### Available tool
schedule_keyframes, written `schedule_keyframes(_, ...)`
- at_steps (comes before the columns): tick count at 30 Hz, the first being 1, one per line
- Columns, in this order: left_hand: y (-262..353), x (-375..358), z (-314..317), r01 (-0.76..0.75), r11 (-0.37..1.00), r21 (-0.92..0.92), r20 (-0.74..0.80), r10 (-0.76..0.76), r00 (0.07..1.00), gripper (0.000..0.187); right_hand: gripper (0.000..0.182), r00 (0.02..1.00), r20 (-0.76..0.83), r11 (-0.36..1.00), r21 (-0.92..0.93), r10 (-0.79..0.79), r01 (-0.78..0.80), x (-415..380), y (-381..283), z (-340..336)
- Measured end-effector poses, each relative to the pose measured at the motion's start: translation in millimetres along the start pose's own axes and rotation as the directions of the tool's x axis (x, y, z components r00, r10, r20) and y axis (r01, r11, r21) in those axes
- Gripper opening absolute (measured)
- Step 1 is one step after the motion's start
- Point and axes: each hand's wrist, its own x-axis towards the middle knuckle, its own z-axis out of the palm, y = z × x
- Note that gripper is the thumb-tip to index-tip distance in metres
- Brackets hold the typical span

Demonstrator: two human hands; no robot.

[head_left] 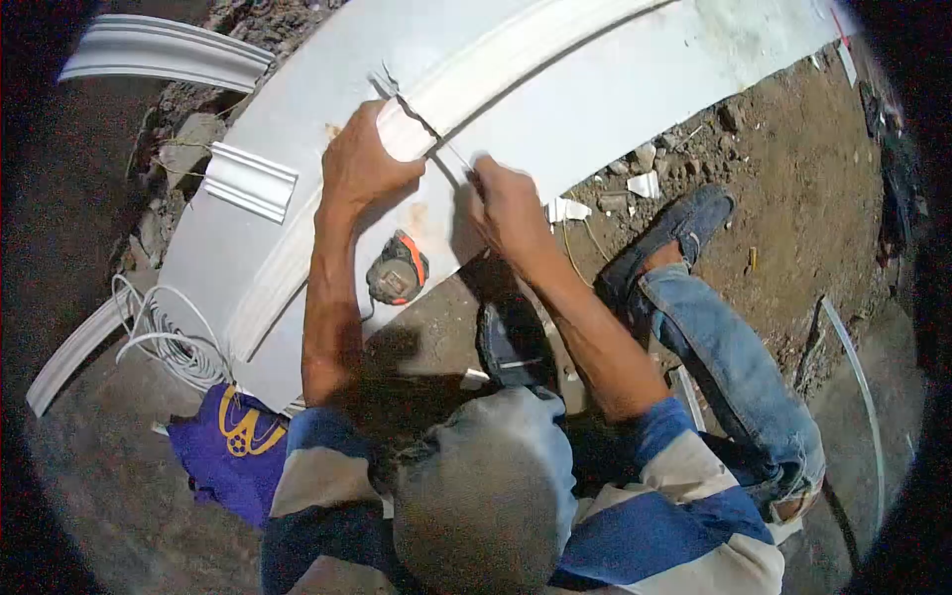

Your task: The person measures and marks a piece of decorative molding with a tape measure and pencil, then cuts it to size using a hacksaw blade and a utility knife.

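Note:
A long white ribbed moulding (526, 59) lies on a pale board (615, 119), with a dark jagged gap across it near the middle. My left hand (367, 164) is wrapped around the moulding just left of that gap. On the other side, my right hand (508, 203) is closed on the end of a thin, light-coloured tool (454, 157) that reaches to the gap; its exact kind is hard to make out. Below my left hand, a round black and orange tape measure (399, 268) sits on the board.
A short moulding piece (251, 181) rests on the board's left part. Another moulding (169, 50) is at the upper left. Coiled white cable (183, 347) and a purple cloth (226, 446) lie lower left. Rubble (645, 159) and broken white pieces border the board's right edge.

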Motion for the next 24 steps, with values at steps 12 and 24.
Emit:
schedule_keyframes(12, 4, 0, -2, 0.006, 0.999, 0.032, 0.002, -0.006, 1.000, 0.070, 0.010, 0.998, 0.037, 0.995, -0.088, 0.044, -0.041, -30, -2, -16)
schedule_keyframes(24, 1, -1, 2, -0.026, 0.999, 0.046, -0.031, 0.027, 0.999, 0.071, 0.011, 0.994, 0.074, 0.992, -0.094, 0.086, -0.078, -33, 1, -21)
